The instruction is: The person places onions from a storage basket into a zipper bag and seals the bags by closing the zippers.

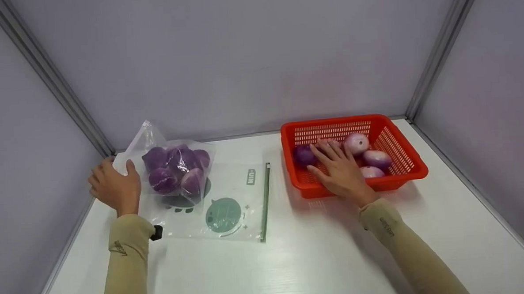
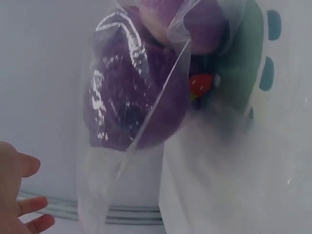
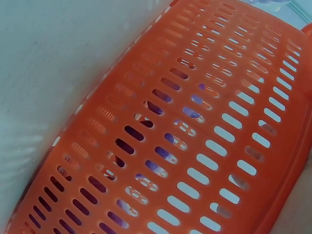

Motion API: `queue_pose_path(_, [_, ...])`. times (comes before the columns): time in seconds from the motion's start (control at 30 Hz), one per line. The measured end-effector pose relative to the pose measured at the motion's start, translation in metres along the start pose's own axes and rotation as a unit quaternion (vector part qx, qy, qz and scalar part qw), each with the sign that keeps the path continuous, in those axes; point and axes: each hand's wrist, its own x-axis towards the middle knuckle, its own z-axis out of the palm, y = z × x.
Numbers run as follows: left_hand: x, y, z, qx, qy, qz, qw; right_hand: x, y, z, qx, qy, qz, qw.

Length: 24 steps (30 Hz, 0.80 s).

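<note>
Several purple onions [image 1: 182,161] are bunched inside clear plastic bagging [image 1: 131,148] that stands up on the left of the table. My left hand [image 1: 117,185] is just left of the bagging, with thumb and fingers apart and nothing between them; the left wrist view shows the hand [image 2: 19,195] beside the plastic. My right hand [image 1: 340,172] reaches over the front rim of a red basket [image 1: 403,180], fingers spread above the onions in it. A dark purple onion [image 1: 304,155] lies left of those fingers, and a paler onion [image 1: 357,143] lies behind. Part of another onion is hidden under the hand.
Flat clear plastic with green prints [image 1: 223,215] and a green zip strip [image 1: 266,204] spreads between bunch and basket. Grey walls [image 1: 240,55] enclose the white table [image 1: 294,269] at the back and sides. From the right wrist, the basket's slotted wall [image 3: 195,122] fills the view.
</note>
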Motion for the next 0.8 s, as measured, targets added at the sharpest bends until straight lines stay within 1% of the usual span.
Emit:
queue_pose_path(0.07, [-0.008,0.016,0.002,-0.002,0.006,0.047,0.9989,0.0,0.0,-0.001,-0.002,-0.002,0.001,1.0])
queue_pose_path(0.1, [-0.013,0.024,0.004,-0.007,0.0,0.071,0.9975,0.0,0.0,-0.001,-0.003,-0.003,0.001,1.0])
queue_pose_path(0.13, [-0.019,0.034,0.006,-0.015,-0.015,0.093,0.9955,0.0,0.001,-0.001,-0.005,-0.002,0.0,1.0])
queue_pose_path(0.17, [-0.026,0.043,0.009,-0.019,-0.037,0.114,0.9926,0.001,0.001,-0.001,-0.004,0.0,-0.001,1.0])
queue_pose_path(0.23, [-0.042,0.061,0.015,-0.032,-0.096,0.15,0.9834,0.0,0.002,-0.001,-0.004,0.004,-0.002,1.0])
queue_pose_path(0.27, [-0.051,0.07,0.019,-0.037,-0.133,0.163,0.9769,0.001,0.002,-0.001,-0.004,0.006,-0.003,1.0])
queue_pose_path(0.3, [-0.06,0.077,0.023,-0.044,-0.172,0.175,0.9684,0.001,0.002,-0.001,-0.003,0.008,-0.004,1.0])
queue_pose_path(0.37, [-0.077,0.089,0.033,-0.056,-0.242,0.195,0.9488,0.001,0.003,0.0,-0.002,0.009,-0.004,0.9999])
queue_pose_path(0.43, [-0.094,0.097,0.045,-0.08,-0.304,0.202,0.9277,0.001,0.003,0.0,-0.001,0.009,-0.003,1.0])
queue_pose_path(0.47, [-0.102,0.1,0.051,-0.086,-0.329,0.203,0.9181,0.001,0.003,0.001,0.0,0.009,-0.004,1.0])
queue_pose_path(0.53, [-0.115,0.103,0.063,-0.095,-0.367,0.206,0.9023,0.002,0.003,0.001,-0.001,0.008,-0.004,1.0])
queue_pose_path(0.6, [-0.125,0.104,0.074,-0.096,-0.402,0.2,0.8881,0.002,0.003,0.001,-0.001,0.007,-0.004,1.0])
queue_pose_path(0.73, [-0.142,0.106,0.091,-0.066,-0.451,0.195,0.8682,0.002,0.004,0.001,-0.004,0.006,-0.003,1.0])
queue_pose_path(0.8, [-0.15,0.108,0.098,-0.057,-0.469,0.193,0.8597,0.003,0.004,0.001,-0.001,0.007,-0.003,1.0])
